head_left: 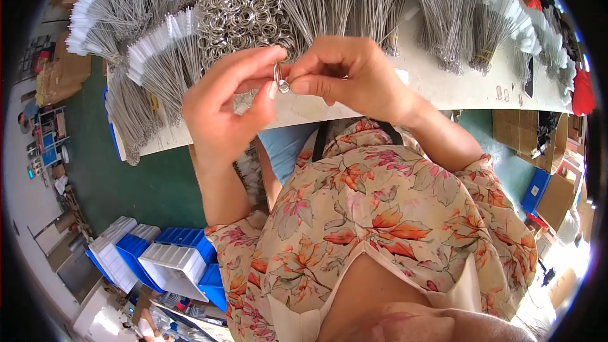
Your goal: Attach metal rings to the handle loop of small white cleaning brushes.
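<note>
My left hand (221, 104) is raised over the table's near edge, its thumb and fingertips pinching a shiny metal split ring (277, 73). At the ring's lower end is a small round metal piece (284, 87), too small to tell its kind. My right hand (358, 76) is closed in a pinch, thumb and forefinger tips right beside this piece. Whatever lies between its fingertips is hidden. Just beyond both hands rises a heap of loose metal rings (237, 9). Bundles of wire-handled brushes with white bristles (316, 3) flank the heap.
The pale table (443, 92) carries more brush bundles (161, 54) at left and right (491, 22). Blue and white plastic bins (171, 259) stand on the green floor at lower left. Cardboard boxes (519, 132) are under the table's right end. A red item (582, 92) lies at the right edge.
</note>
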`<state>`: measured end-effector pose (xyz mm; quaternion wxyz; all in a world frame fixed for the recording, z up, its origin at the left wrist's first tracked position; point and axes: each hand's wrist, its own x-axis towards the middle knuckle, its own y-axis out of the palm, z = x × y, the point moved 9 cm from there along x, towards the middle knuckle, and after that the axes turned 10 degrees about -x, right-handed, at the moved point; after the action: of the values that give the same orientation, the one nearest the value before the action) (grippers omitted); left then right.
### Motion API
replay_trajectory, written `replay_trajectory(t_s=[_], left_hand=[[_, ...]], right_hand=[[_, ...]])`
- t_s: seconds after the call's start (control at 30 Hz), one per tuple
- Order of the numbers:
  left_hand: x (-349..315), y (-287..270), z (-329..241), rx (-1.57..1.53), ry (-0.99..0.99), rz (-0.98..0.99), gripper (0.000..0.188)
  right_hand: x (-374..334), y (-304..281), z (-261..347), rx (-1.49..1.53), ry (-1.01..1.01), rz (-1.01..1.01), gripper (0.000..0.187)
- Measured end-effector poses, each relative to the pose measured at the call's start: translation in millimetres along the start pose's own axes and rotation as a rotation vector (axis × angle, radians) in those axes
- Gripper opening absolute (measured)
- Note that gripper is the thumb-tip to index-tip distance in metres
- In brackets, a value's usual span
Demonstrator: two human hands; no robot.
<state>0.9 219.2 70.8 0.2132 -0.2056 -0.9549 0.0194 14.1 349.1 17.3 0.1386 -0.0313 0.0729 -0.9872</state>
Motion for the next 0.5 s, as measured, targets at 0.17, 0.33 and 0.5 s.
replay_trajectory(t_s=[0.17, 0.33, 0.5], left_hand=[[-4.4, -151.0, 85.1, 0.966, -0.455, -0.296, 0.029], [-22.7, -175.4, 126.3, 1.129, -0.564, -0.246, 0.027], [-31.8, -193.8, 121.5, 1.118, -0.5, -0.337, 0.022]], right_hand=[[-46.3, 27.7, -42.3, -0.957, -0.534, -0.067, 0.013], [-41.1, 12.6, -29.5, -0.901, -0.708, -0.139, 0.016], [65.1, -78.2, -28.8, -0.991, -0.233, -0.394, 0.022]])
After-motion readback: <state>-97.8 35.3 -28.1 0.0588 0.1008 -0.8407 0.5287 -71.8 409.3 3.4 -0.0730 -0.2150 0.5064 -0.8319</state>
